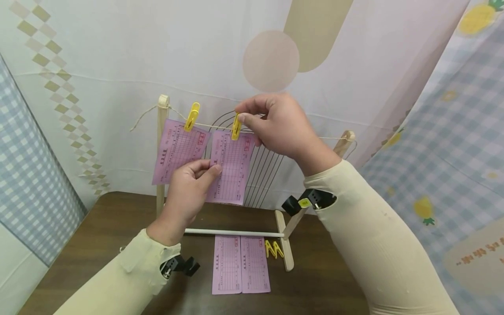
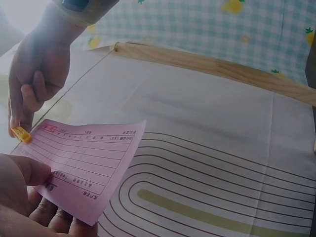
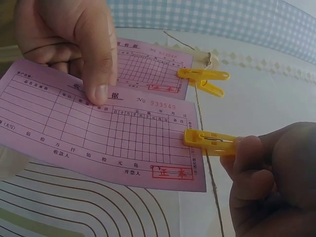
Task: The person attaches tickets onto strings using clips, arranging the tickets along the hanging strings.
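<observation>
A pink receipt slip hangs at the string, its top edge in the jaws of a yellow clothespin. My right hand pinches that clothespin's handles between thumb and forefinger. Lower down, my left hand holds the slip by its left edge, thumb on the printed face and fingers behind. To the left, a second pink slip hangs tilted from the string under another yellow clothespin.
The string runs between two wooden posts of a stand with a white crossbar. On the brown table lie two more pink slips side by side, with two yellow clothespins near the stand's wooden foot.
</observation>
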{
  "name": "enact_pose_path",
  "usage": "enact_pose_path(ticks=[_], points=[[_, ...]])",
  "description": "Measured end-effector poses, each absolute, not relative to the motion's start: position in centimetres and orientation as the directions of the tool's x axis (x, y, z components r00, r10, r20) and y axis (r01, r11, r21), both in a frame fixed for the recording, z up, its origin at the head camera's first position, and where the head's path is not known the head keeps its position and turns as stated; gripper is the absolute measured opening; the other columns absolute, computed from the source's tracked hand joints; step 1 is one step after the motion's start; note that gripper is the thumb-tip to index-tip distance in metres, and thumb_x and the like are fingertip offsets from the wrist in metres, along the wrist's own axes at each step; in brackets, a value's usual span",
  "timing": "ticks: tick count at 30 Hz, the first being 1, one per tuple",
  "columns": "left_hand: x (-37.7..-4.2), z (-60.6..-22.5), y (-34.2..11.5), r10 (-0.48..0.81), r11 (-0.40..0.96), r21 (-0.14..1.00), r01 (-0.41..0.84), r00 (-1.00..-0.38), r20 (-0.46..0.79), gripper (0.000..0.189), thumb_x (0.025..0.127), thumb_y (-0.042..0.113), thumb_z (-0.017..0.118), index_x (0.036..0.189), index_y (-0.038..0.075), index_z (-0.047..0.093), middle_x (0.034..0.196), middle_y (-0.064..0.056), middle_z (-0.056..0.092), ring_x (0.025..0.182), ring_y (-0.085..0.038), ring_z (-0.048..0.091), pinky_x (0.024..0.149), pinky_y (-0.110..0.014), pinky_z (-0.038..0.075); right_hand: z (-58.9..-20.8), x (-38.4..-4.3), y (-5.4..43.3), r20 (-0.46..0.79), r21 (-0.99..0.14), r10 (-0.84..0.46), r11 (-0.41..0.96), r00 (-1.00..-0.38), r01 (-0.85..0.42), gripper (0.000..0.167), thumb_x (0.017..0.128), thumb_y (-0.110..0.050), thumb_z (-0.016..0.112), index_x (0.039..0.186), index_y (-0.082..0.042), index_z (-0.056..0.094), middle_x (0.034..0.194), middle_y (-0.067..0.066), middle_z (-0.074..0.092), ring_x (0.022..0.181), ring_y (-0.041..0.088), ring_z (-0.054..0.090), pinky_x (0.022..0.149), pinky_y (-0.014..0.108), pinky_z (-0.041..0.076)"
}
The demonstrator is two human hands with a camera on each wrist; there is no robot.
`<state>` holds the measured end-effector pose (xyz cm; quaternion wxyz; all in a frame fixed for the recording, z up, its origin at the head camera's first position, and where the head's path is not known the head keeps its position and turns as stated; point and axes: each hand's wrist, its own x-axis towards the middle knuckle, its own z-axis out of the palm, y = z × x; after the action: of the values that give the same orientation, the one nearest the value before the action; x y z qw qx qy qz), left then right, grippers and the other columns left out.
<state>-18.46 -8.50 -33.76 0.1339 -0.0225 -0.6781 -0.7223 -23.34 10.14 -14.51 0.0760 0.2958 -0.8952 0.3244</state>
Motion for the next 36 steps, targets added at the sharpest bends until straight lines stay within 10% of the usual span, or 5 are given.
enact_pose_path(ticks=[36], points=[[-17.93, -33.88, -8.81, -0.144, -0.074, 0.969, 0.234, -0.964, 0.222, 0.033, 0.109, 0.03, 0.077, 0.126, 0.002, 0.076, 0.121, -0.016, 0.082, 0.106, -0.021, 0.081, 0.09, -0.033, 0.068, -14.85, -23.45, 10.52, 0.246, -0.606, -0.519, 0.576, -0.818, -0.548, 0.028, 0.106, -0.027, 0.08, 0.134, -0.024, 0.081, 0.125, -0.008, 0.079, 0.062, 0.019, 0.063, 0.053, 0.03, 0.054]])
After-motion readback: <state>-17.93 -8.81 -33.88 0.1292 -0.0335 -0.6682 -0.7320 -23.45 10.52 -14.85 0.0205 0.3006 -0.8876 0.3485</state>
